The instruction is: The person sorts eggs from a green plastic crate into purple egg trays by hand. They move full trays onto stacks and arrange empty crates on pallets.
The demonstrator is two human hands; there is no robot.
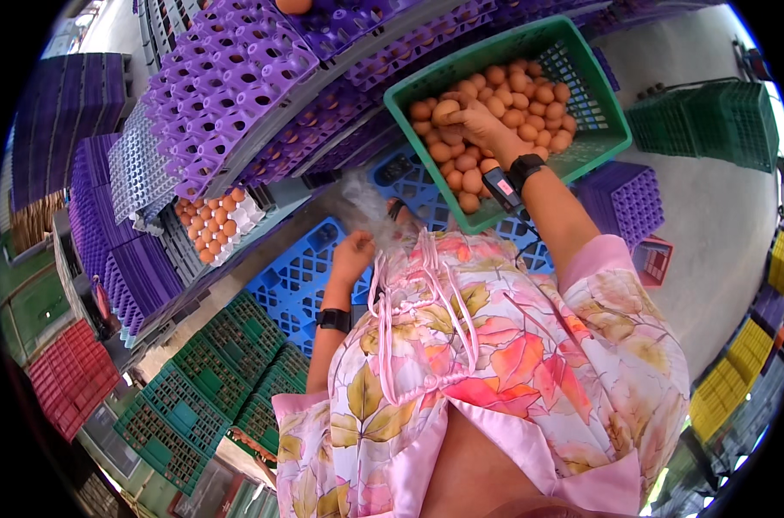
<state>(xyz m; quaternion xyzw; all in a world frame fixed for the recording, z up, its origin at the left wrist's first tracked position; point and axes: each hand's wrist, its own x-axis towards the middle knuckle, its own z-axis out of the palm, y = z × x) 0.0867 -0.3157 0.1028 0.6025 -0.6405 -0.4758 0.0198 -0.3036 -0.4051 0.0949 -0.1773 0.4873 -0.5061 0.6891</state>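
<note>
A green plastic basket (pixel 400 93) at the upper right holds a heap of brown eggs (pixel 537 110). My right hand (pixel 481 123) reaches into it, with the fingers closed around an egg (pixel 445 111) at the heap's left side. Low in front of my body, my left hand (pixel 354 256) is closed on a clear plastic bag (pixel 366 205), which bulges out beyond the fingers. The bag's contents, if any, cannot be made out.
Purple egg trays (pixel 228 86) are stacked at the upper left, near a pale tray (pixel 247 216) of eggs. Blue pallets (pixel 301 272) lie below. Green crates (pixel 189 388) stand at lower left, more green baskets (pixel 711 121) at far right, purple trays (pixel 620 203) beside the basket.
</note>
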